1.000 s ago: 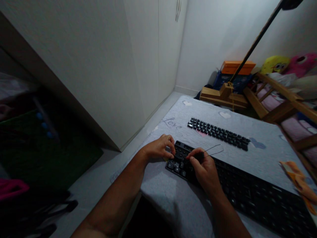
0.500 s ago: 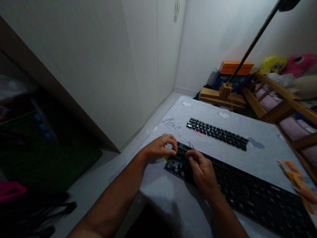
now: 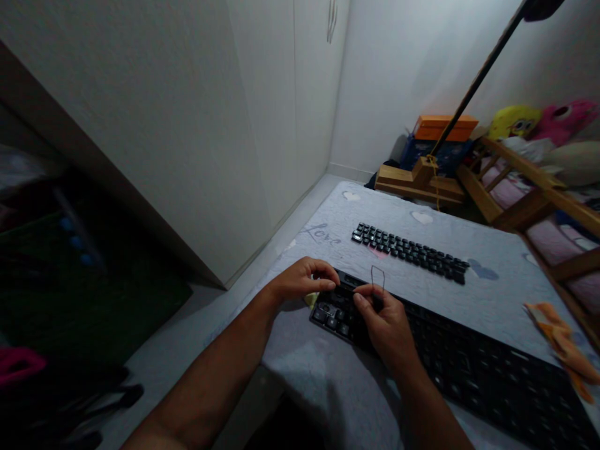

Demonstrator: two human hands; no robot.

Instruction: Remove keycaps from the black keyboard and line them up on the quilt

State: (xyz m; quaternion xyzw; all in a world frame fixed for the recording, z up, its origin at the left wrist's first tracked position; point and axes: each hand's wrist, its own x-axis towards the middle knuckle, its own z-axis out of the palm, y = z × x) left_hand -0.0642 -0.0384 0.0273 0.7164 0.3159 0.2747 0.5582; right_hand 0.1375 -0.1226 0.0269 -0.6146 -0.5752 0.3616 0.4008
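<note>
A black keyboard [image 3: 482,356] lies along the near side of the cloth-covered table, with a few keycaps at its left end. My left hand [image 3: 309,276] is at its top left corner, thumb and fingers curled close together; whatever lies between the tips is too small to make out. My right hand [image 3: 384,315] pinches a thin bent wire tool [image 3: 377,275], whose loop sticks up above the fingers, over the keyboard's left part. Behind the keyboard, loose black keycaps [image 3: 410,251] are laid out in rows.
The table [image 3: 323,375] has a pale patterned cover. An orange cloth [image 3: 560,344] lies at its right. A wardrobe [image 3: 262,125] stands at the left. Beyond the table are a wooden stand [image 3: 412,178], an orange box [image 3: 445,127] and plush toys [image 3: 515,122].
My right hand has turned slightly, and the wire loop now stands more upright and shows wider. My left hand has shifted a little to the right along the keyboard's edge.
</note>
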